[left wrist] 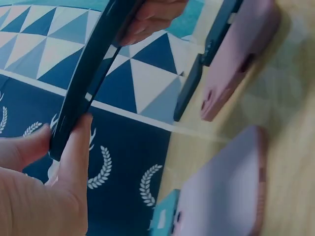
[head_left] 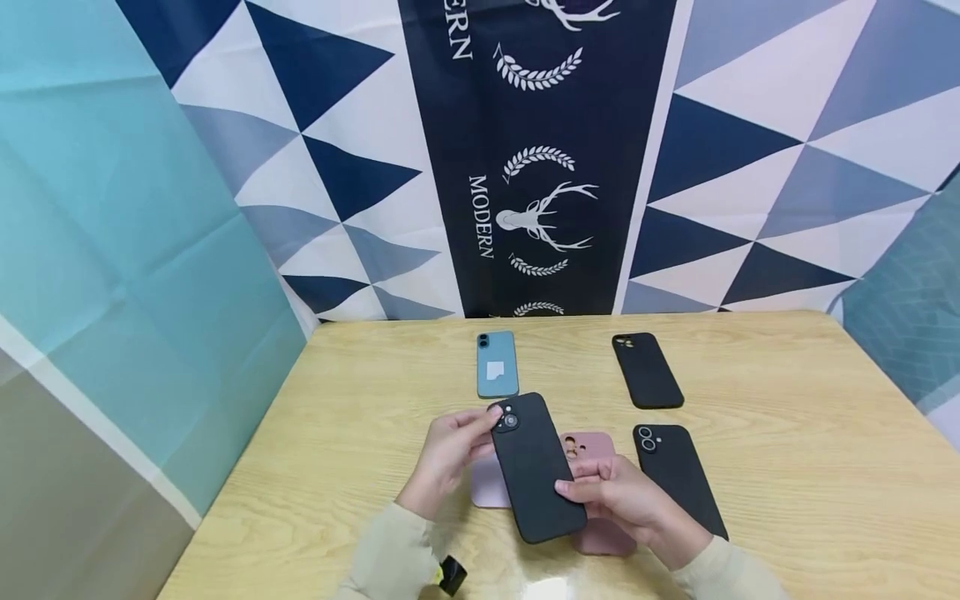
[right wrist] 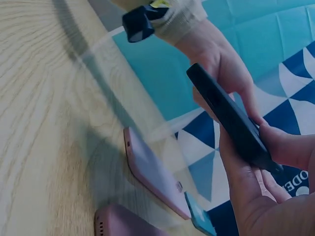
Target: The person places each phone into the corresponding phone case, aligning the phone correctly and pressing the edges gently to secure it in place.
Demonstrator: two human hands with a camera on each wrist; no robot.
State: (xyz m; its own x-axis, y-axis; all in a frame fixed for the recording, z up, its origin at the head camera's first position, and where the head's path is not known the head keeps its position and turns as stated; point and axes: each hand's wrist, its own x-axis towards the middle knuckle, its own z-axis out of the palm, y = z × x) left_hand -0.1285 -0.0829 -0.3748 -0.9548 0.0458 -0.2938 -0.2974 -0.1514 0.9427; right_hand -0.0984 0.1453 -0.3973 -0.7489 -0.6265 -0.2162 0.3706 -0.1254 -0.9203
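Both hands hold a black phone in a case (head_left: 536, 475) above the table, its back and camera lenses facing the head camera. At its upper left corner, beside the lenses, the left hand (head_left: 450, 450) pinches it between thumb and fingers. The right hand (head_left: 626, 500) grips the lower right edge, thumb on the back. Seen from the side in the left wrist view, the phone (left wrist: 93, 64) looks thin and dark. Beneath it lie a lilac phone (head_left: 489, 490), partly hidden, and a pink phone case (head_left: 603, 537) with open camera holes.
On the wooden table (head_left: 337, 433), a blue phone (head_left: 497, 358) with a white label lies farther back. To the right are a black phone case (head_left: 648, 371) and another black phone (head_left: 678, 467), partly covered by the right hand. Patterned cloth (head_left: 555, 167) hangs behind the table.
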